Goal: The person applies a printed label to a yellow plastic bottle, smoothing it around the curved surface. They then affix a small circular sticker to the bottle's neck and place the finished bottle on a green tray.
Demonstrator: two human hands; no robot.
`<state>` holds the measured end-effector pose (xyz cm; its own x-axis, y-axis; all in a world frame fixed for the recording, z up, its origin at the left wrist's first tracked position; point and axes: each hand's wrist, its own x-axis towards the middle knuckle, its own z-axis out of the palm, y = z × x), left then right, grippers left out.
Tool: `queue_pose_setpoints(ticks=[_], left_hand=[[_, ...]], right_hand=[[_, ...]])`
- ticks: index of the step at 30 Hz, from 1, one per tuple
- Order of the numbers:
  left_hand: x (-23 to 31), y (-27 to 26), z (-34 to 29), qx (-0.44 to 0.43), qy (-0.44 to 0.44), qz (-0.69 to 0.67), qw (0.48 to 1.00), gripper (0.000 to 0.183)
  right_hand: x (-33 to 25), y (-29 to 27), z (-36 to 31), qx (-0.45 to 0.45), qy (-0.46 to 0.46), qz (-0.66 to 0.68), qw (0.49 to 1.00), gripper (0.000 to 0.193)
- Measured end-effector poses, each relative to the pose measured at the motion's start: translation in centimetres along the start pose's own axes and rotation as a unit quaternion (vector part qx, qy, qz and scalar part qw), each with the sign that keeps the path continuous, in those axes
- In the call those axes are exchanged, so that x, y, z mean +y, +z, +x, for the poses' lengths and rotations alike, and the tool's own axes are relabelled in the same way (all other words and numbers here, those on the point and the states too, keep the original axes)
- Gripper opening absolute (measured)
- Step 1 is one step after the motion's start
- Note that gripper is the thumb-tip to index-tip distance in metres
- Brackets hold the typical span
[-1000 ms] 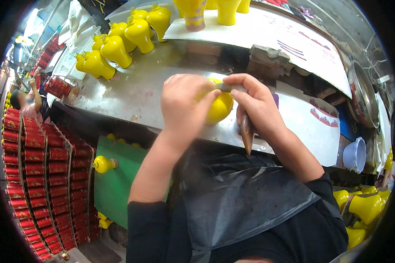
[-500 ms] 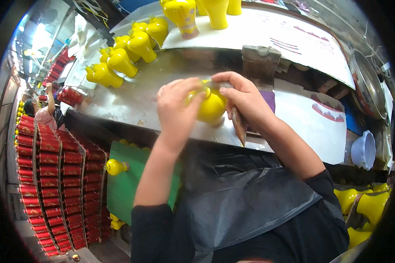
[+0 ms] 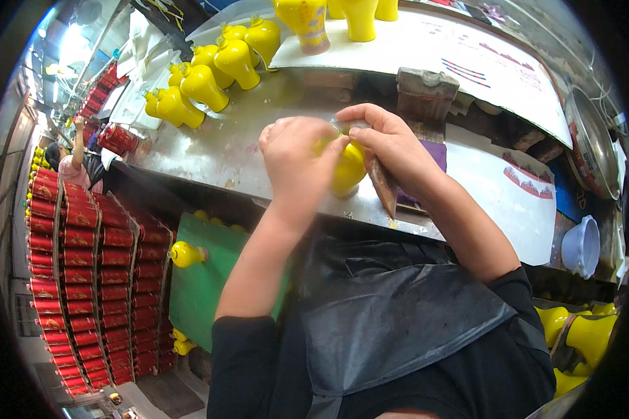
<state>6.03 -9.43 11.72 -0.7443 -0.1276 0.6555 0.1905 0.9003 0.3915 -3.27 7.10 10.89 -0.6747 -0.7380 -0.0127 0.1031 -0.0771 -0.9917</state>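
Both my hands meet at the top of a glossy yellow vase (image 3: 348,173), which is over the metal worktable (image 3: 241,150). Motion blurs my left hand (image 3: 297,157); its curled fingers close round the vase's neck from the left and hide part of it. My right hand (image 3: 391,143) has thumb and forefinger bent at the neck from the other side. A brown, tapered, pointed tool (image 3: 383,187) sticks out below that hand's palm, its tip toward me. The fingers holding it are mostly hidden.
Several yellow vases (image 3: 234,63) stand at the back left. A white board (image 3: 398,52) bears more vases; a printed sheet (image 3: 489,188) lies right, near a blue basin (image 3: 581,246). Stacked red cylinders (image 3: 77,237) and a green board (image 3: 210,286) are left. Another person (image 3: 73,167) is far left.
My view has shifted slightly, so the table things appear further right. My left hand has turned at the vase's neck, with its back more over the top. The right hand stays at the neck.
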Motion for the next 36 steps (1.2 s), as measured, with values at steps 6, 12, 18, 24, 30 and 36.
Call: queue_pose_setpoints(ticks=[6,12,18,24,30,36], left_hand=[[-0.9,-0.4,0.0,0.027,0.004,-0.037,0.999,0.016],[-1.6,-0.6,-0.7,0.022,-0.006,-0.038,0.999,0.016],[-1.6,-1.0,-0.8,0.038,-0.03,-0.053,0.997,0.015],[-2.3,-1.1,-1.2,0.024,-0.011,-0.08,0.996,0.015],[-2.7,-0.7,-1.4,0.081,-0.027,-0.087,0.993,0.016],[-3.5,-0.7,-1.2,0.05,-0.022,-0.076,0.996,0.016]], right_hand=[[0.5,1.7,-1.0,0.071,-0.07,-0.116,0.988,0.035],[0.9,2.9,-2.4,0.075,-0.067,-0.15,0.984,0.037],[0.8,1.9,-0.7,0.038,-0.076,-0.096,0.992,0.036],[0.8,2.6,-0.4,0.045,-0.053,-0.101,0.992,0.035],[0.2,2.0,1.1,0.039,-0.056,-0.127,0.99,0.036],[-0.3,1.7,1.8,0.009,-0.058,-0.156,0.986,0.036]])
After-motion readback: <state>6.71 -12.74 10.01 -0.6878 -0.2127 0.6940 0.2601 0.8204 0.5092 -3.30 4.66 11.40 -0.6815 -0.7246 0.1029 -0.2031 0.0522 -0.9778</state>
